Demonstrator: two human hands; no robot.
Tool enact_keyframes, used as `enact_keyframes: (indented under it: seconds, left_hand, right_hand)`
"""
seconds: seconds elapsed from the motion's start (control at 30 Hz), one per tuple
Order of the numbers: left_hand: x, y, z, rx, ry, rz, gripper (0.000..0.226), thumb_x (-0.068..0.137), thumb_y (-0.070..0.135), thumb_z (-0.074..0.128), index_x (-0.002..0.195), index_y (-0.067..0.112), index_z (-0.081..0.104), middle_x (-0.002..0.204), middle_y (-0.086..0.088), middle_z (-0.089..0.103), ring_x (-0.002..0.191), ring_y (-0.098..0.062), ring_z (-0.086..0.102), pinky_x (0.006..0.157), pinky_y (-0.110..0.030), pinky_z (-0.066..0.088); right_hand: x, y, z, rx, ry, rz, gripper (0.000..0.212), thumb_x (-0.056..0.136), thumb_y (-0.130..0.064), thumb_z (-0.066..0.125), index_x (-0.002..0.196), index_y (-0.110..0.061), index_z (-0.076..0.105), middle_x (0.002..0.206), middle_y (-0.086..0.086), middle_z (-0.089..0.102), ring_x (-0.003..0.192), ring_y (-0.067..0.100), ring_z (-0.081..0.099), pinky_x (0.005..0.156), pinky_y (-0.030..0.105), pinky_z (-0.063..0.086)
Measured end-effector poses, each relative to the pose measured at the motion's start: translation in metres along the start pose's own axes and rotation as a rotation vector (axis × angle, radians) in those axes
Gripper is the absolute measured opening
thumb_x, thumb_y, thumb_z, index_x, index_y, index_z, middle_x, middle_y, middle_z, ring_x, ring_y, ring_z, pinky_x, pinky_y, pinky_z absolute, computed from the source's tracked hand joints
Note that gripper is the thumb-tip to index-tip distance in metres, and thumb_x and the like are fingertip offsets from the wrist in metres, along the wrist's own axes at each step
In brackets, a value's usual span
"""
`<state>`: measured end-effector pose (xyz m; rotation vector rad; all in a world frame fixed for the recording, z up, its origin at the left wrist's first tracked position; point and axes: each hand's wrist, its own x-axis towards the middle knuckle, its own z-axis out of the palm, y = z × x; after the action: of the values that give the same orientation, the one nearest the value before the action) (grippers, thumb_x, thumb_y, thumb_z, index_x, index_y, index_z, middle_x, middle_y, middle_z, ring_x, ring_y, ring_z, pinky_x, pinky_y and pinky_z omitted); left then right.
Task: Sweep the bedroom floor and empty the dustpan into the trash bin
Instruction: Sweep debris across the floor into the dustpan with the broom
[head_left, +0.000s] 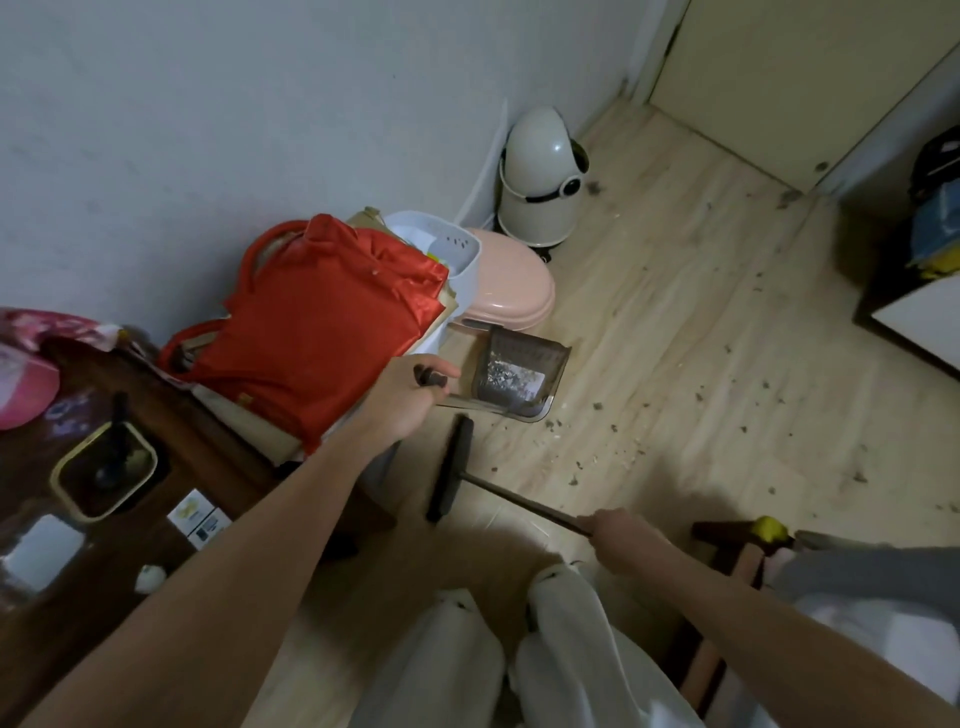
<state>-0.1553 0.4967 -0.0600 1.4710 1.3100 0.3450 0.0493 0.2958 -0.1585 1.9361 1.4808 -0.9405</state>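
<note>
The left hand (410, 389) is clenched round the dark top of the dustpan handle (430, 376); the dustpan (519, 376) sits on the floor just beyond and to the right of that grip, its tray holding a heap of grey debris. The right hand (615, 535) grasps the thin dark shaft of the broom (524, 501), and the broom head (451, 470) lies ahead and left of this grip, just short of the dustpan's near lip, apart from it.

Left of the left-hand grip, a red bag (322, 332) piled on a white basket (447, 249) crowds close. Just past the dustpan a pink lidded bin (511, 283) stands against the wall (208, 130), with a white domed appliance (540, 182) further along the same wall.

To the right of both grips the pale wood floor (701, 338) runs open toward a closed door (805, 78), scattered with dark crumbs and dust tufts (597, 457). A dark cabinet edge (904, 312) bounds the far right. Near the left forearm stands a dark wooden table (156, 431).
</note>
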Motion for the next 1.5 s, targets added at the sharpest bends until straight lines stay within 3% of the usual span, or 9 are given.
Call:
enact_keyframes:
  seconds: [0.17, 0.33, 0.6, 0.83, 0.9, 0.97, 1.17, 1.4, 1.5]
  left_hand:
    - [-0.001, -0.005, -0.001, 0.011, 0.029, 0.03, 0.023, 0.085, -0.007, 0.06, 0.093, 0.013, 0.07, 0.082, -0.001, 0.063, 0.074, -0.012, 0.058, 0.066, -0.014, 0.044]
    - [-0.001, -0.008, 0.006, 0.072, 0.022, 0.081, 0.019, 0.087, -0.005, 0.061, 0.098, 0.007, 0.071, 0.082, 0.01, 0.06, 0.075, 0.0, 0.056, 0.072, -0.01, 0.046]
    - [-0.004, 0.005, 0.025, 0.063, 0.01, 0.087, 0.028, 0.083, -0.005, 0.063, 0.085, 0.023, 0.068, 0.081, 0.014, 0.06, 0.088, -0.012, 0.059, 0.088, -0.028, 0.049]
    - [-0.012, 0.029, 0.048, 0.038, -0.032, 0.129, 0.022, 0.086, -0.005, 0.06, 0.093, 0.013, 0.068, 0.083, 0.003, 0.06, 0.073, -0.013, 0.056, 0.065, -0.016, 0.043]
    - [-0.01, 0.035, 0.055, -0.002, -0.001, 0.119, 0.022, 0.087, -0.005, 0.058, 0.093, 0.014, 0.067, 0.085, -0.004, 0.06, 0.067, -0.013, 0.052, 0.052, -0.009, 0.037]
    - [-0.004, 0.041, 0.072, -0.025, -0.004, 0.145, 0.024, 0.087, -0.005, 0.057, 0.09, 0.017, 0.066, 0.086, -0.007, 0.06, 0.071, -0.016, 0.053, 0.053, -0.015, 0.038]
    - [0.01, 0.063, 0.122, -0.031, 0.01, 0.169, 0.034, 0.088, 0.0, 0.059, 0.079, 0.033, 0.062, 0.068, 0.009, 0.053, 0.052, -0.004, 0.04, 0.049, -0.024, 0.031]
    - [0.038, 0.087, 0.181, -0.065, 0.029, 0.117, 0.028, 0.087, -0.008, 0.057, 0.084, 0.019, 0.062, 0.076, 0.006, 0.053, 0.065, -0.006, 0.048, 0.063, -0.02, 0.042]
    - [0.055, 0.098, 0.211, -0.002, 0.027, 0.117, 0.03, 0.087, -0.003, 0.06, 0.084, 0.026, 0.063, 0.08, 0.01, 0.058, 0.071, -0.007, 0.053, 0.071, -0.023, 0.044]
  right_hand:
    - [0.018, -0.062, 0.0, 0.151, 0.0, -0.071, 0.032, 0.094, -0.008, 0.042, 0.122, -0.01, 0.056, 0.117, 0.011, 0.061, 0.107, 0.026, 0.062, 0.084, 0.029, 0.05]
    - [0.037, -0.093, 0.003, 0.159, 0.046, 0.019, 0.031, 0.097, -0.01, 0.04, 0.122, -0.01, 0.058, 0.114, 0.006, 0.063, 0.103, 0.021, 0.064, 0.081, 0.027, 0.051]
    - [0.007, -0.01, 0.01, 0.103, -0.016, 0.231, 0.037, 0.097, -0.009, 0.039, 0.133, -0.009, 0.048, 0.128, 0.009, 0.054, 0.117, 0.023, 0.056, 0.094, 0.031, 0.049]
    - [-0.039, 0.061, 0.013, 0.199, 0.031, 0.365, 0.037, 0.101, -0.012, 0.034, 0.131, 0.001, 0.05, 0.131, 0.018, 0.054, 0.122, 0.031, 0.052, 0.099, 0.035, 0.042]
    - [-0.044, 0.07, 0.015, 0.201, 0.027, 0.353, 0.036, 0.1, -0.011, 0.036, 0.131, -0.001, 0.05, 0.128, 0.015, 0.056, 0.112, 0.026, 0.057, 0.091, 0.032, 0.045]
    - [-0.048, 0.076, 0.016, 0.208, 0.02, 0.33, 0.036, 0.099, -0.009, 0.039, 0.133, -0.007, 0.051, 0.122, 0.008, 0.059, 0.103, 0.02, 0.061, 0.08, 0.025, 0.048]
    - [-0.025, 0.071, 0.019, 0.091, 0.007, 0.21, 0.041, 0.099, -0.009, 0.036, 0.135, -0.023, 0.049, 0.116, 0.004, 0.06, 0.104, 0.019, 0.061, 0.075, 0.027, 0.049]
    - [0.001, 0.15, 0.013, -0.008, 0.013, 0.194, 0.038, 0.1, -0.014, 0.037, 0.134, -0.021, 0.051, 0.12, 0.002, 0.06, 0.109, 0.02, 0.06, 0.082, 0.031, 0.052]
    - [-0.001, 0.213, 0.003, -0.03, -0.016, 0.258, 0.035, 0.099, -0.012, 0.04, 0.13, -0.016, 0.054, 0.125, 0.003, 0.059, 0.114, 0.021, 0.058, 0.088, 0.031, 0.052]
